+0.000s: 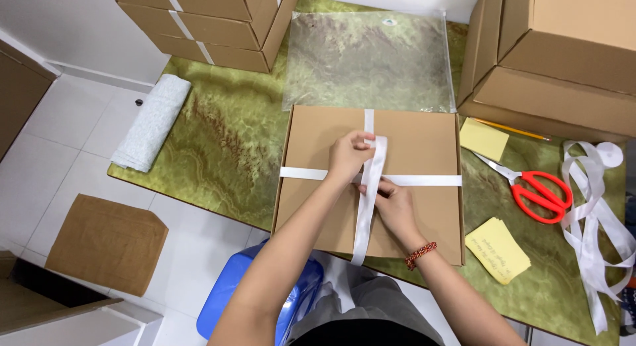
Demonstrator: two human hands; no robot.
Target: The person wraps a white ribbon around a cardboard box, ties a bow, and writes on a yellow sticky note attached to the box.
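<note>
We look down on a flat, square brown cardboard box (318,207) lying on a green marbled tabletop (225,154), near its front edge; a white satin ribbon (368,187) crosses the lid both ways, one band running left to right, the other running away from us toward the far edge; the two bands meet near the middle of the lid, and both hands work just there; our left hand (348,157) sits on the far side of the crossing, fingers closed in a pinch on the ribbon where a loop folds over; our right hand (392,203) lies on the near side, touching the lid, fingers curled against the ribbon, though we cannot tell whether they clamp it or only press it down; a loose tail of ribbon hangs from the left-hand pinch, long axis toward us, past the near edge of the box; the left hand is the nearer to the loop, the right to the tail; ribbon smooth, faintly glossy; cardboard matt, edges crisp; beyond the box lies a clear plastic sheet (371,58), wrinkled and shiny; to the right, well apart, red-handled scissors (533,190), two pale yellow paper notes (497,250), a tangle of spare white ribbon (596,213); stacked brown cartons (556,48) stand at the far right.
</note>
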